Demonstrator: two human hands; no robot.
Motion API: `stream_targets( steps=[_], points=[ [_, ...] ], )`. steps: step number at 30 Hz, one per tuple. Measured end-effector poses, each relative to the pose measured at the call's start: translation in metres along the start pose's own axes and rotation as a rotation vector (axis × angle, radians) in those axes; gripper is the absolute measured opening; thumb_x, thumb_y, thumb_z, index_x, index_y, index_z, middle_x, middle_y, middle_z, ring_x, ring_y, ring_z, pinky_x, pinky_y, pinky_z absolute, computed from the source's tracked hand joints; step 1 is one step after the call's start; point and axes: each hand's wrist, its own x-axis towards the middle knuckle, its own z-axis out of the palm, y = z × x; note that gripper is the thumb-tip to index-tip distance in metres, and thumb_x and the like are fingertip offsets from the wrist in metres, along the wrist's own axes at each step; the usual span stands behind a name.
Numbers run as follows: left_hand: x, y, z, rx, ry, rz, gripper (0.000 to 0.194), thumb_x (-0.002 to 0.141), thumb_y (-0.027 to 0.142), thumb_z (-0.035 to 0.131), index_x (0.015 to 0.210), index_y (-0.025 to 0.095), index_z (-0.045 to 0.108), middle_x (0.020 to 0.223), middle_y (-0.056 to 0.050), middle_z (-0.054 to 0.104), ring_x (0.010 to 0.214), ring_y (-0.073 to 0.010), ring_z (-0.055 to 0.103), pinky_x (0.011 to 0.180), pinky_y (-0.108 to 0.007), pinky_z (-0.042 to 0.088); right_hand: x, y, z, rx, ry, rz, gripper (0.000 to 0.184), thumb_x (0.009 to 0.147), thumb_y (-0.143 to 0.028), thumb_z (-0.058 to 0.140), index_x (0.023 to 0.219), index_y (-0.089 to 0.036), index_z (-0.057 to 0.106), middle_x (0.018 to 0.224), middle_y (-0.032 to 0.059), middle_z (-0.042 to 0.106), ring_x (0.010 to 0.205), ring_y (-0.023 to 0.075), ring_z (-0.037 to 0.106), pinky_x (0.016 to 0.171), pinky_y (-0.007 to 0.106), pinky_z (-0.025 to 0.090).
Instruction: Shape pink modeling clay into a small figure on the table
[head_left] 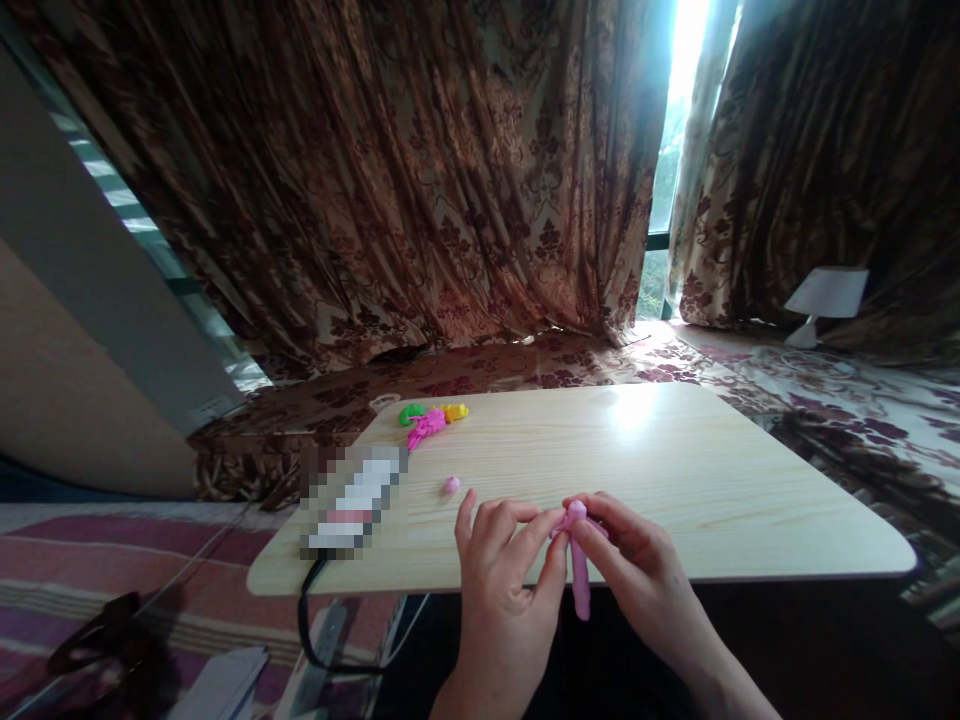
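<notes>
Both hands hold a light-pink piece of modelling clay [581, 585] just over the table's near edge. It has a long stem hanging down, a small round knob at the top and short parts sticking out sideways. My left hand [502, 560] pinches its left side between thumb and forefinger, the other fingers loosely raised. My right hand [634, 545] grips the upper part from the right, thumb in front and fingers behind. The fingertips hide some of the join. A small pink clay ball [451, 485] lies on the table to the left, apart from the hands.
On the pale wooden table [712, 480], green [411, 415], magenta [427, 427] and yellow pieces [455, 412] lie together at the far left. A blurred-out white object [360, 505] with a black cable sits at the left edge. Curtains and a white lamp [829, 293] stand beyond.
</notes>
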Motion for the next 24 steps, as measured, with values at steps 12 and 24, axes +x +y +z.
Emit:
stream_targets(
  steps=[12,24],
  points=[
    [0.0054,-0.0015,-0.0064,-0.007,-0.101,-0.035,0.013,0.079,0.015,0.059,0.085,0.026,0.066,0.079,0.001,0.065,0.083,-0.0166,0.058,0.107,-0.049,0.022,-0.0011,-0.0054,-0.0026,-0.096,-0.027,-0.021,0.018,0.091,-0.030,0.051,0.096,-0.018,0.063,0.082,0.0034,0.059,0.078,0.0180,0.056,0.070,0.029,0.045],
    [0.0028,-0.0007,-0.0037,0.011,0.000,-0.014,0.013,0.077,0.012,0.060,0.082,0.024,0.063,0.079,0.001,0.064,0.083,-0.0167,0.058,0.107,-0.050,0.022,-0.0007,-0.0022,0.0001,-0.118,0.024,-0.063,0.016,0.090,-0.030,0.052,0.094,-0.019,0.063,0.082,0.0033,0.059,0.077,0.0175,0.057,0.070,0.028,0.046]
  ],
)
